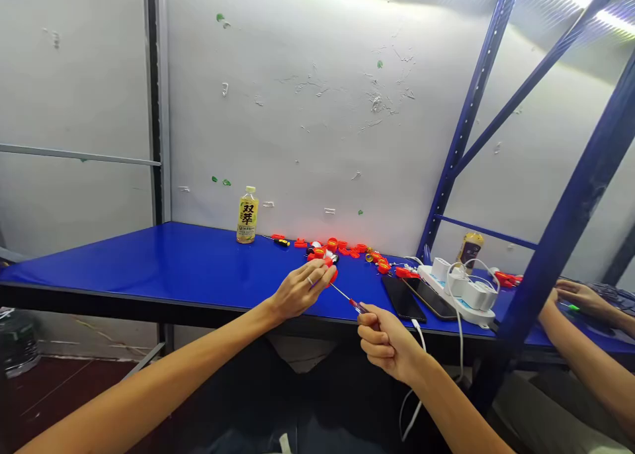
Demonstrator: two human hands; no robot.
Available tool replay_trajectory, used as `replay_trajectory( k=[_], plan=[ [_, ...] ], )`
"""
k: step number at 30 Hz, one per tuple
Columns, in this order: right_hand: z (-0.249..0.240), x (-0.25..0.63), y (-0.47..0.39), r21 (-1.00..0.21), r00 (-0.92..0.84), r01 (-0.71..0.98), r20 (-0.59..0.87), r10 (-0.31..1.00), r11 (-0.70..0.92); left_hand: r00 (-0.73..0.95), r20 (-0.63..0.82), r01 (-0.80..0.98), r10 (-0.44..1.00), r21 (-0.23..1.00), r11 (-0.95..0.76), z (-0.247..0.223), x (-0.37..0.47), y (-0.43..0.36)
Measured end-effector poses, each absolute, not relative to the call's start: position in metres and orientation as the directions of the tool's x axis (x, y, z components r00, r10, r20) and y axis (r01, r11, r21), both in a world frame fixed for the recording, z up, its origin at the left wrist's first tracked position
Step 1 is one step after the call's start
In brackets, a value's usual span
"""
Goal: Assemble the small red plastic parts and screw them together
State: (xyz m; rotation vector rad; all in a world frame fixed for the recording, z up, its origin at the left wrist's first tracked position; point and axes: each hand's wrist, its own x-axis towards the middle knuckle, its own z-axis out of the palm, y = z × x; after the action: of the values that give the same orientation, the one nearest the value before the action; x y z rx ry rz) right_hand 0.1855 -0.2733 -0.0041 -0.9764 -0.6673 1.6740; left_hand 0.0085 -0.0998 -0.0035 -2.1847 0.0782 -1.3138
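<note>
My right hand (387,343) is closed round the handle of a screwdriver (358,306) near the front edge of the blue table. The thin shaft points up and left, its tip reaching a red plastic part (333,275). That part is held by my left hand (303,286), which wears a ring and has its fingers bent over it, so most of the part is hidden. Just behind lie several red plastic pieces (342,246), some with yellow and white bits. I cannot tell whether the tip sits in a screw.
A drink bottle (247,216) stands at the back, near a yellow-and-black screwdriver (281,242). To the right are two phones (403,299) and a power strip (479,314) with chargers and white cables. Beyond the blue post (560,216), another person's hands (580,298) are at work.
</note>
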Motion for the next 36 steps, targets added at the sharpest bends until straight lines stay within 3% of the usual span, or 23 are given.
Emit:
replay_trajectory(
  k=[6, 11, 13, 15, 17, 21, 26, 31, 33, 36],
  plan=[
    [-0.018, 0.196, -0.269, -0.996, 0.092, -0.074, -0.064, 0.994, -0.057, 0.319, 0.946, 0.326, -0.051, -0.160, -0.932, -0.009, -0.005, -0.094],
    [-0.027, 0.217, -0.257, -0.965, 0.325, 0.260, 0.109, 0.939, 0.022, 0.235, 0.972, 0.312, -0.016, -0.091, -0.946, -0.012, -0.019, -0.110],
    [-0.029, 0.221, -0.254, -0.868, 0.401, 0.497, 0.240, 0.884, 0.010, 0.220, 0.975, 0.309, -0.022, -0.091, -0.947, -0.012, -0.020, -0.118],
    [-0.029, 0.221, -0.252, -0.671, 0.427, 0.737, 0.365, 0.827, -0.085, 0.216, 0.976, 0.306, -0.010, -0.077, -0.949, -0.011, -0.019, -0.122],
    [-0.028, 0.218, -0.249, -0.447, 0.414, 0.869, 0.425, 0.805, -0.211, 0.219, 0.976, 0.286, 0.003, -0.061, -0.956, -0.010, -0.018, -0.125],
    [-0.030, 0.211, -0.240, -0.179, 0.347, 0.938, 0.454, 0.821, -0.297, 0.223, 0.975, 0.224, -0.018, -0.070, -0.972, -0.010, -0.015, -0.128],
    [-0.029, 0.207, -0.229, -0.089, 0.277, 0.960, 0.456, 0.846, -0.267, 0.251, 0.968, 0.201, -0.007, -0.059, -0.978, -0.014, -0.012, -0.127],
    [-0.025, 0.209, -0.225, -0.105, 0.273, 0.962, 0.411, 0.870, -0.252, 0.396, 0.852, 0.424, 0.342, 0.161, -0.891, -0.016, -0.009, -0.115],
    [-0.025, 0.208, -0.223, -0.108, 0.270, 0.963, 0.403, 0.874, -0.248, 0.421, 0.771, 0.559, 0.478, 0.194, -0.806, -0.014, -0.008, -0.112],
    [-0.024, 0.208, -0.224, -0.119, 0.262, 0.965, 0.414, 0.872, -0.234, 0.410, 0.710, 0.674, 0.572, 0.187, -0.715, -0.014, -0.007, -0.110]
  ],
)
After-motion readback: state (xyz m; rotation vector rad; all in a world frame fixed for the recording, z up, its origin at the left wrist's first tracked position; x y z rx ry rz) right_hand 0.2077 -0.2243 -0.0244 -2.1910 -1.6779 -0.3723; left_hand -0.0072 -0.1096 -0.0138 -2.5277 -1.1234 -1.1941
